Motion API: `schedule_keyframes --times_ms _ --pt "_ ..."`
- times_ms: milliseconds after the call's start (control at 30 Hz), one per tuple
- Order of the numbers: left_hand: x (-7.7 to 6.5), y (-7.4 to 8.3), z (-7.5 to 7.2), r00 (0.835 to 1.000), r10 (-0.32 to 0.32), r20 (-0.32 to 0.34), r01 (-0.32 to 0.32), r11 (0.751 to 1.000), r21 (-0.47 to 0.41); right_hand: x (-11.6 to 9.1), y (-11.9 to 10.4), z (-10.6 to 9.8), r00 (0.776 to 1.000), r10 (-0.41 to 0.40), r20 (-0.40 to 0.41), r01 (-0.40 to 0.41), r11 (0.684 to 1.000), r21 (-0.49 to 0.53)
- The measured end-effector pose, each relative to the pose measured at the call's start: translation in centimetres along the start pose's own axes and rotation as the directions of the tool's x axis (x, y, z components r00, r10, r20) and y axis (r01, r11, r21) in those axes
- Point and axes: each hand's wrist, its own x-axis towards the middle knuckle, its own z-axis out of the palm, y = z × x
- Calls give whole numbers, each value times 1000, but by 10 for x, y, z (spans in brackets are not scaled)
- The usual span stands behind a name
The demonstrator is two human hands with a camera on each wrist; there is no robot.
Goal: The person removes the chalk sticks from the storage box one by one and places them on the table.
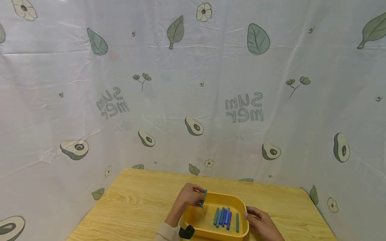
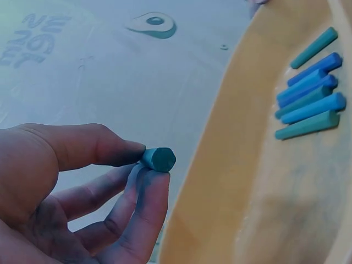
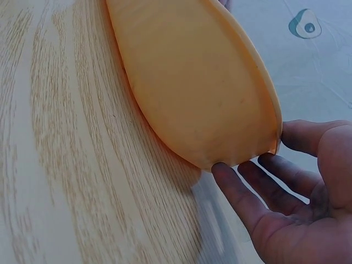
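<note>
My left hand [image 1: 190,195] is above the left rim of a yellow plastic tray [image 1: 197,219]. Thumb and fingertips pinch a teal chalk stick [image 2: 162,160], whose end faces the left wrist camera. On the tray's floor lie several green and blue chalk sticks [image 1: 223,217], grouped side by side, with one green chalk stick [image 1: 237,223] apart to their right. At the tray's right end, my right hand [image 1: 263,223] holds the wall. In the right wrist view its thumb is on the rim and its smudged fingers [image 3: 236,190] touch the outside.
The tray stands on a light wood-grained table [image 1: 144,197]. Behind and at both sides hangs a pale curtain [image 1: 169,100] printed with avocados, leaves and flowers. A dark band [image 1: 187,232] is around my left wrist.
</note>
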Motion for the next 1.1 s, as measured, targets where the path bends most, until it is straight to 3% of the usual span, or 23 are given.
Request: schedule_keyframes --times_ms 267,633,1100 --pt "-4 0 -27 999 20 -32 -20 1000 5 -1 1 -3 1000 -18 15 18 1000 -5" --pt "-13 -11 -58 997 5 -76 -3 1000 24 -1 5 -8 999 -23 46 23 1000 1" --pt "-21 -44 -98 987 -47 -153 51 998 21 -2 8 -12 994 -48 94 46 999 18"
